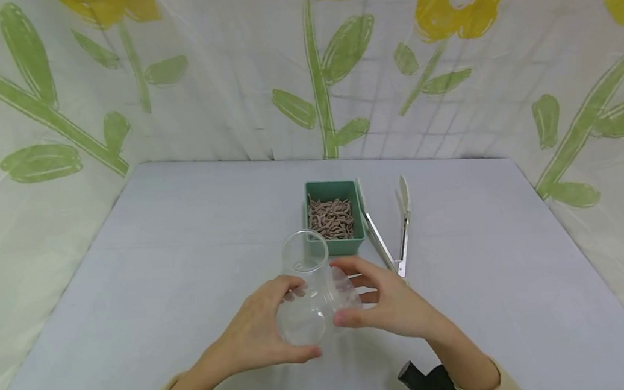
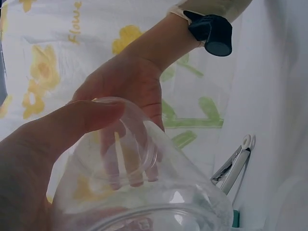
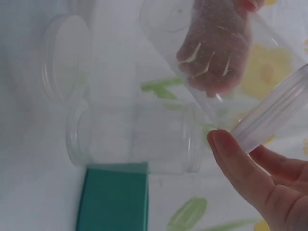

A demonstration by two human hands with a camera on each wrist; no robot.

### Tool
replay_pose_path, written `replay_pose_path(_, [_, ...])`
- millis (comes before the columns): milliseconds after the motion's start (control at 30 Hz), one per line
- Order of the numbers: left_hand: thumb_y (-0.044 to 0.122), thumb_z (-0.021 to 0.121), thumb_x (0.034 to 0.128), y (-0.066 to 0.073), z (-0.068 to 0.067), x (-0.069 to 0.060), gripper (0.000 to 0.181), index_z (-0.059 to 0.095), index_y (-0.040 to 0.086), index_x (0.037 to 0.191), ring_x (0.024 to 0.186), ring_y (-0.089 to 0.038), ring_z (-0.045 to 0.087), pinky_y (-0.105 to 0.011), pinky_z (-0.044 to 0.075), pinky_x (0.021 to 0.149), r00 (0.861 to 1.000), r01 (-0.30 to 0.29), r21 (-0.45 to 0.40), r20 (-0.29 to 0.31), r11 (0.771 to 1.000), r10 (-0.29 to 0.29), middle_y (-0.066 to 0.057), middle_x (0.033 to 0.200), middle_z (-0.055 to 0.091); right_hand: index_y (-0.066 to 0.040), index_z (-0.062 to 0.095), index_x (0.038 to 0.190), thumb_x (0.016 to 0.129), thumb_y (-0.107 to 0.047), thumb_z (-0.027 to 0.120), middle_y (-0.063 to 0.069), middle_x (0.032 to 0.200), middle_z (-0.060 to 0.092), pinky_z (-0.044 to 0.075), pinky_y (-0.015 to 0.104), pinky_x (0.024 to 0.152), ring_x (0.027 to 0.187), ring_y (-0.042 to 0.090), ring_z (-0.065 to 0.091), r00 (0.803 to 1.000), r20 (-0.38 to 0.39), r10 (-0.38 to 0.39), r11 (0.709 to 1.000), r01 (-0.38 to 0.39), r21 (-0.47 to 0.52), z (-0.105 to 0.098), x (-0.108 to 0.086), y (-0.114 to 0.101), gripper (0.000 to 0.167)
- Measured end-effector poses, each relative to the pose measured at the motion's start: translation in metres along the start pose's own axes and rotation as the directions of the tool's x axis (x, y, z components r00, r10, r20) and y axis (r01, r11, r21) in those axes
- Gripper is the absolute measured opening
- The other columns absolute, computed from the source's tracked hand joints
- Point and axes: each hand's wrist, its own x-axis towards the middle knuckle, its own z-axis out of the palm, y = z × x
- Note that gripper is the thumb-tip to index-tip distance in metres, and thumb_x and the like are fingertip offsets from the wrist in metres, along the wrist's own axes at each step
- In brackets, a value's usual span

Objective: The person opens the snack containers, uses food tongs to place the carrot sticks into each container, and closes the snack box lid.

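Between my hands is a tilted clear jar (image 1: 301,328). My left hand (image 1: 256,329) grips its body, with the thumb on the near side and fingers showing through the wall. My right hand (image 1: 392,298) pinches a clear ridged lid (image 3: 272,113) by its edge, against the jar's end. Whether the lid is fully seated I cannot tell. Just beyond my hands stands a second clear jar (image 3: 137,137), upright and uncovered. On the table beside it lies another lid (image 3: 67,60).
Behind the jars, a green box (image 1: 344,247) holds many brown, worm-like pieces (image 1: 332,218). Metal tongs (image 1: 401,267) lie spread to its right. A curtain (image 1: 219,105) painted with flowers hangs behind the white table (image 1: 211,226).
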Motion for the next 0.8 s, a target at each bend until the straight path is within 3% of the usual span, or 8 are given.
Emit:
replay_pose_path(167, [0.046,0.088,0.0611,-0.001,0.000,0.000,0.079,0.053,0.006,0.120,0.094,-0.016,0.057,-0.034,0.051,0.078,1.000,-0.006,-0.007,0.009,1.000,0.006,-0.001,0.108,0.060,0.000,0.048,0.138,0.080,-0.017,0.080,0.012,0.130,0.056,0.052,0.036,0.089,0.113,0.029,0.058,0.998,-0.034,-0.055,0.998,0.054,-0.042,0.002,-0.001,0.001,0.068])
replay_pose_path(567, [0.043,0.088,0.0640,-0.011,-0.004,0.004,0.074,0.054,0.008,0.119,0.092,-0.012,0.058,-0.032,0.051,0.080,0.988,-0.054,-0.163,0.134,0.985,0.076,0.007,0.104,0.061,0.001,0.053,0.133,0.074,-0.012,0.083,0.012,0.127,0.059,0.054,0.034,0.086,0.105,0.029,0.063,0.977,-0.029,-0.213,0.972,0.209,-0.106,0.001,-0.004,0.003,0.068])
replay_pose_path(700, [0.039,0.087,0.0671,-0.015,-0.007,0.007,0.064,0.056,0.011,0.116,0.089,-0.007,0.059,-0.029,0.051,0.078,0.969,-0.047,-0.266,0.222,0.963,0.109,0.011,0.101,0.063,0.000,0.054,0.132,0.073,-0.012,0.083,0.012,0.126,0.060,0.054,0.034,0.086,0.105,0.032,0.063,0.969,-0.004,-0.246,0.963,0.244,-0.112,0.000,-0.006,0.005,0.066])
replay_pose_path(800, [0.033,0.085,0.0703,-0.018,-0.010,0.009,0.058,0.057,0.010,0.116,0.091,-0.008,0.061,-0.027,0.052,0.080,0.938,-0.028,-0.383,0.309,0.923,0.157,0.008,0.102,0.065,-0.002,0.054,0.133,0.073,-0.011,0.083,0.010,0.126,0.060,0.054,0.036,0.087,0.108,0.028,0.061,0.958,0.035,-0.284,0.953,0.286,-0.102,-0.001,-0.007,0.005,0.067])
